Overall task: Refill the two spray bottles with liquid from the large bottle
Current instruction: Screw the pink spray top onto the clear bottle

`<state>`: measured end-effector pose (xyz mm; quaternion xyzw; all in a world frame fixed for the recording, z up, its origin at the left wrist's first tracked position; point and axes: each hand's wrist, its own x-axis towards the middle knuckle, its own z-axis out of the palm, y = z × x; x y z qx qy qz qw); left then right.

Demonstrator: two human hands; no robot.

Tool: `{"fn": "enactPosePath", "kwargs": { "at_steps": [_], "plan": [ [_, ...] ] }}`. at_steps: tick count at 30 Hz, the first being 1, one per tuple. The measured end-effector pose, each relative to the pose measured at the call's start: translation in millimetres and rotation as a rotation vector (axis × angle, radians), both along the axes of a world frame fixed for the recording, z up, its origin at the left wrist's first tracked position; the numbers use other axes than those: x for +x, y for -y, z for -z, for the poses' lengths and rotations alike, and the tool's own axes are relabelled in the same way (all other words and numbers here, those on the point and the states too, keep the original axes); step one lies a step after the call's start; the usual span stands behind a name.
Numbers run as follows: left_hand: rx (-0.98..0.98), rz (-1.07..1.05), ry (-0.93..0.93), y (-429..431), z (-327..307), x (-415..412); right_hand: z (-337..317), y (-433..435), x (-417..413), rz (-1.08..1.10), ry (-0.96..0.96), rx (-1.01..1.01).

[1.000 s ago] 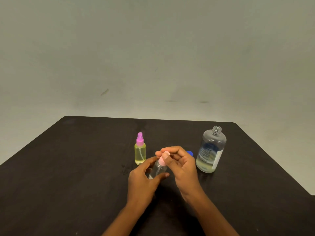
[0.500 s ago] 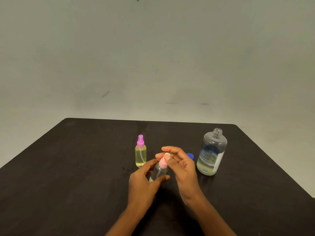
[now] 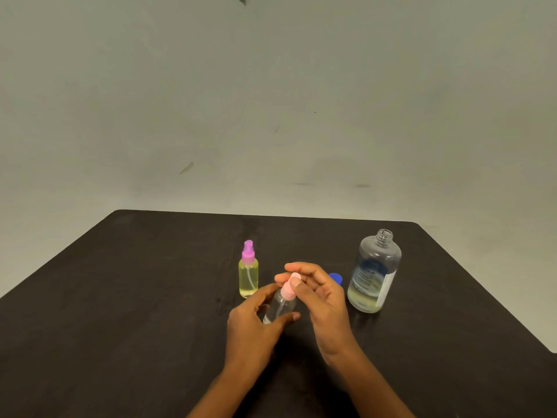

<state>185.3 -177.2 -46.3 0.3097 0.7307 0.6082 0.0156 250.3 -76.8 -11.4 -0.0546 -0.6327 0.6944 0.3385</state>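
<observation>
Between my two hands, my left hand wraps the clear spray bottle while my right hand pinches its pink cap; I judge I must unscrew it next. Beyond my left hand stands the yellow-filled spray bottle; beyond my right, the uncapped large bottle.

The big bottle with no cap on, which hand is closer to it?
Right. The right hand sits just beside the large bottle; the left hand is farther off, beyond it.
</observation>
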Motion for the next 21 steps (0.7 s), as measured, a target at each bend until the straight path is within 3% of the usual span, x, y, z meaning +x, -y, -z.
{"fn": "enactPosePath", "kwargs": {
  "at_steps": [21],
  "plan": [
    [-0.019,-0.010,0.014,-0.4,-0.6,-0.3,-0.8,-1.2,1.1,-0.031,0.005,-0.012]
  ]
}}
